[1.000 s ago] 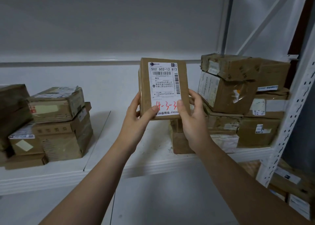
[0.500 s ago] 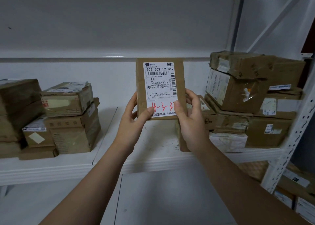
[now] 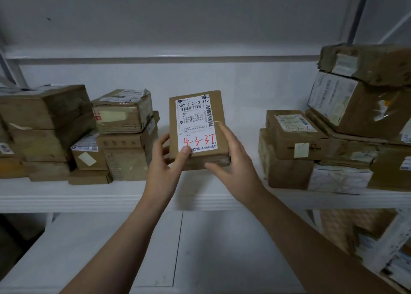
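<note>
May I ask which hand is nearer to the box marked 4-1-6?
Right. The right hand rests on the right edge of the held parcel, left of the box marked 4-1-6; the left hand pinches the parcel's lower left corner, farther away.

White metal shelving (image 3: 66, 198) against dim grey wall (image 3: 178, 15)

Label on the parcel (image 3: 196, 124) reads "502 602-12 812" and "4-3-37"; another box (image 3: 295, 135) reads "4-1-6".

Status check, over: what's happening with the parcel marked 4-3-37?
Left hand grips parcel, lower left corner. Right hand open, fingers along its right edge. Parcel over shelf gap between left stack and right stack; way clear.
</note>
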The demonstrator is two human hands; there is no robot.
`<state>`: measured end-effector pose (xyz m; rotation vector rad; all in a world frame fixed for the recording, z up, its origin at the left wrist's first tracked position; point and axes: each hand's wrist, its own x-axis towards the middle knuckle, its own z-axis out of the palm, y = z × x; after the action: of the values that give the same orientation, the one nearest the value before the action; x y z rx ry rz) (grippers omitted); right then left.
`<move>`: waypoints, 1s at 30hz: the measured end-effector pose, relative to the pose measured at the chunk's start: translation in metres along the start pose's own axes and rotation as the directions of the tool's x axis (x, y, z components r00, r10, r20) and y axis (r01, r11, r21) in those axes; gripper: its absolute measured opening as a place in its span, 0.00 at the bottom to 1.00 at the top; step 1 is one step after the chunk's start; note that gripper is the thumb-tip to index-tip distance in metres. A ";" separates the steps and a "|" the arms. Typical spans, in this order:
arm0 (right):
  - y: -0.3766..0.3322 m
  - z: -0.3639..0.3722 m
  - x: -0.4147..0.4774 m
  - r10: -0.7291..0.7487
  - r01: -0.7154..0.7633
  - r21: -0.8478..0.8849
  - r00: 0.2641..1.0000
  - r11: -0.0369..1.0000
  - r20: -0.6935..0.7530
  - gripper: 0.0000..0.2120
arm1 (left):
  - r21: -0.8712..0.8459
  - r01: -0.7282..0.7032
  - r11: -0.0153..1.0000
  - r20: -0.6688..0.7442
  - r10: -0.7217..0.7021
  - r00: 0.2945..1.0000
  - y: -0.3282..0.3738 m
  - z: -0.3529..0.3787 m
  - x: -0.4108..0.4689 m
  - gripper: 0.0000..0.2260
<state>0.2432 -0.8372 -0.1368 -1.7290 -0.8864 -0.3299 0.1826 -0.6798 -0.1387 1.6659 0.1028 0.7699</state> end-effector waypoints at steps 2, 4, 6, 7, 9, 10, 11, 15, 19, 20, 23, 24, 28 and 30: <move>0.005 0.020 0.000 -0.023 0.020 -0.079 0.999 0.997 -0.038 0.34 | 0.044 -0.074 0.996 0.046 0.072 0.996 -0.007 -0.012 -0.002 0.31; 0.011 0.037 0.000 -0.019 0.006 -0.128 0.995 0.992 -0.094 0.30 | 0.126 -0.162 0.979 0.059 0.155 0.986 -0.014 -0.025 -0.001 0.29; 0.016 0.051 0.002 -0.012 -0.011 -0.174 0.991 0.985 -0.132 0.27 | 0.266 -0.264 0.927 0.082 0.251 0.964 -0.023 -0.039 0.005 0.25; 0.017 0.056 0.004 -0.020 -0.009 -0.201 0.989 0.979 -0.145 0.26 | 0.337 -0.311 0.888 0.101 0.294 0.950 -0.028 -0.046 0.008 0.23; 0.019 0.065 0.008 -0.031 -0.007 -0.249 0.988 0.968 -0.149 0.24 | 0.426 -0.363 0.829 0.134 0.339 0.931 -0.036 -0.057 0.015 0.19; 0.018 0.069 0.010 -0.023 -0.017 -0.268 0.989 0.963 -0.144 0.24 | 0.449 -0.368 0.815 0.144 0.340 0.929 -0.039 -0.060 0.018 0.18; 0.018 0.072 0.012 -0.010 -0.031 -0.285 0.990 0.958 -0.140 0.24 | 0.465 -0.365 0.807 0.151 0.333 0.931 -0.041 -0.063 0.021 0.17; 0.022 0.084 0.024 0.082 -0.111 -0.343 0.992 0.933 -0.099 0.24 | 0.583 -0.342 0.737 0.215 0.266 0.940 -0.046 -0.072 0.034 0.16; 0.041 0.094 0.022 0.255 -0.234 -0.453 0.967 0.860 -0.016 0.25 | 0.685 -0.380 0.622 0.251 0.289 0.924 -0.052 -0.087 0.041 0.15; 0.044 0.095 0.020 0.269 -0.250 -0.454 0.963 0.855 -0.024 0.25 | 0.692 -0.381 0.613 0.254 0.288 0.924 -0.053 -0.091 0.041 0.15; 0.048 0.101 0.024 0.260 -0.252 -0.457 0.964 0.853 -0.045 0.25 | 0.713 -0.370 0.596 0.266 0.258 0.929 -0.056 -0.104 0.039 0.15; 0.049 0.104 0.027 0.251 -0.245 -0.471 0.967 0.847 -0.051 0.25 | 0.717 -0.376 0.586 0.280 0.252 0.926 -0.057 -0.107 0.039 0.16; 0.049 0.116 0.039 0.239 -0.230 -0.459 0.970 0.858 -0.038 0.25 | 0.757 -0.401 0.517 0.344 0.207 0.916 -0.059 -0.113 0.040 0.16; 0.051 0.121 0.042 0.239 -0.223 -0.454 0.971 0.862 -0.023 0.26 | 0.770 -0.438 0.464 0.384 0.212 0.899 -0.062 -0.114 0.039 0.16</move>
<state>0.2820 -0.7156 -0.1887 -2.2591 -0.6435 -0.3679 0.1731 -0.5495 -0.1734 2.7936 -0.0344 0.8600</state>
